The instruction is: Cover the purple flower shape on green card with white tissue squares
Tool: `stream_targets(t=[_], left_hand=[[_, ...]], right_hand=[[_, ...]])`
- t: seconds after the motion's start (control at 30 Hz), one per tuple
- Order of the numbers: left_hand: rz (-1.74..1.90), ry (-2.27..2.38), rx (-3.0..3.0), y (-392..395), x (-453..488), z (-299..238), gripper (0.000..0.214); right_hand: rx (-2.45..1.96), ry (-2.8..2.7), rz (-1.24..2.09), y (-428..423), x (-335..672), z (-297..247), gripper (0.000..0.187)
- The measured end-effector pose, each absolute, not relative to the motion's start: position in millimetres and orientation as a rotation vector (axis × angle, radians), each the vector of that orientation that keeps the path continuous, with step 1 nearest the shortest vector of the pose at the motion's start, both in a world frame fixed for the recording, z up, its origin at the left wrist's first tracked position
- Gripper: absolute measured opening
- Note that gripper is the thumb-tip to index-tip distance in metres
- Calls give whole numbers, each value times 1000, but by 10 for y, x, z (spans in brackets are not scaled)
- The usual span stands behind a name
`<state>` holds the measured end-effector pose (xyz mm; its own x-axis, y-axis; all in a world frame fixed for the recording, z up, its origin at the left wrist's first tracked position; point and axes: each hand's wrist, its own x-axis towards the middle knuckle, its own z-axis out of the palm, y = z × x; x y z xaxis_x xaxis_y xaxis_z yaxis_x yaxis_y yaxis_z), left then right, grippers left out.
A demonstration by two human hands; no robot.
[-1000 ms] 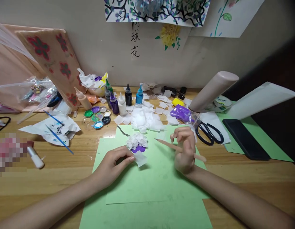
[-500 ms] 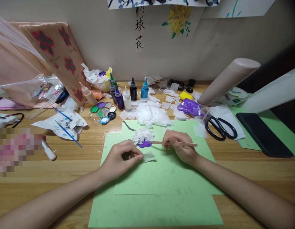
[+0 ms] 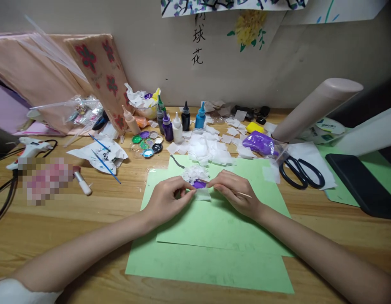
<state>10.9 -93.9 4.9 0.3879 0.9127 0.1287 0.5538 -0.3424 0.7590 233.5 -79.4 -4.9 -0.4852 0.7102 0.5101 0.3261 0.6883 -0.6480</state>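
Hands: left hand curled, thumb and forefinger pinching white tissue square; right hand loosely closed round wooden stick, fingertips on same square. Forearms in from 7 and 5 o'clock, wrists low on green paper. Square at 6 o'clock of purple clay blob. Paint pots, coloured paint inside, at 10 o'clock.

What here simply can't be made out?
Head view throughout.
1. Purple clay: partly covered by the paper tuft and by the paper square that the left hand pinches.
2. Wooden stick: only its tail shows beyond the right hand.
3. Pixelated patch: blurred out.
4. Wall paintings: cut off by the top edge.
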Motion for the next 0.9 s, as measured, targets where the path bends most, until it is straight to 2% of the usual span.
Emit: stream_targets(t=[0.33, 0.67, 0.9], left_hand=[[764, 1537, 2144, -800, 303, 72, 15], [879, 1468, 2237, -749, 266, -17, 16], [912, 1454, 2247, -750, 255, -28, 17]], right_hand=[[-774, -2052, 611, -783, 2328, -52, 24], [-567, -1970, 436, -894, 2358, -51, 40], [-543, -2134, 381, -856, 2328, -77, 28]])
